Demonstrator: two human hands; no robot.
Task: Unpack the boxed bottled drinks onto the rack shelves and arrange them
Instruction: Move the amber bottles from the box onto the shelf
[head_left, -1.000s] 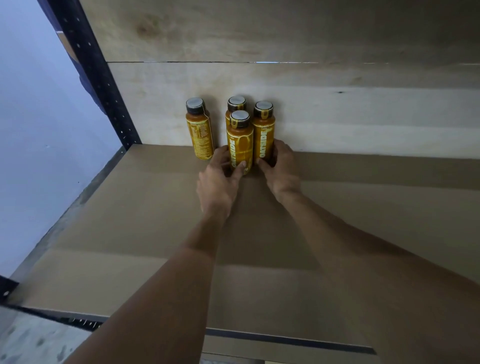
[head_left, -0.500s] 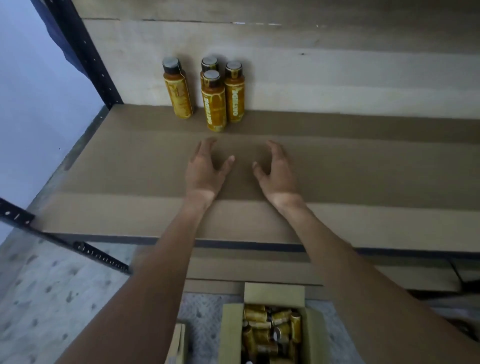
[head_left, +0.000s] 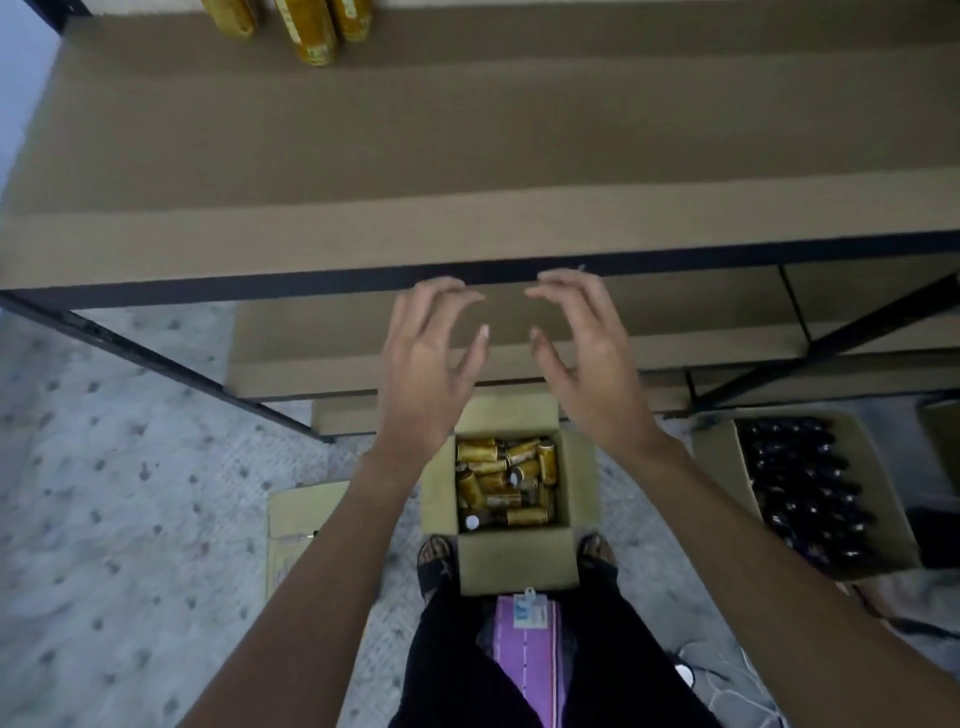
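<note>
An open cardboard box (head_left: 519, 564) stands on the floor between my feet, filled with several orange-labelled bottles (head_left: 506, 483) lying jumbled. Three more orange bottles (head_left: 306, 28) stand at the back left of the rack shelf (head_left: 467, 156), cut off by the top edge. My left hand (head_left: 431, 364) and my right hand (head_left: 582, 358) hover side by side above the box, just in front of the shelf's dark front rail. Both hands are empty, with fingers spread and slightly curled.
A second open box (head_left: 872, 467) holding several dark bottles sits on the floor at the right. A flat piece of cardboard (head_left: 296, 525) lies left of the middle box. Lower shelves and black diagonal rack braces (head_left: 831, 338) show below the front rail.
Both hands let go of the bottles at the back of the shelf and pulled back off it. They now hang over the floor box. My view tilted downward.
</note>
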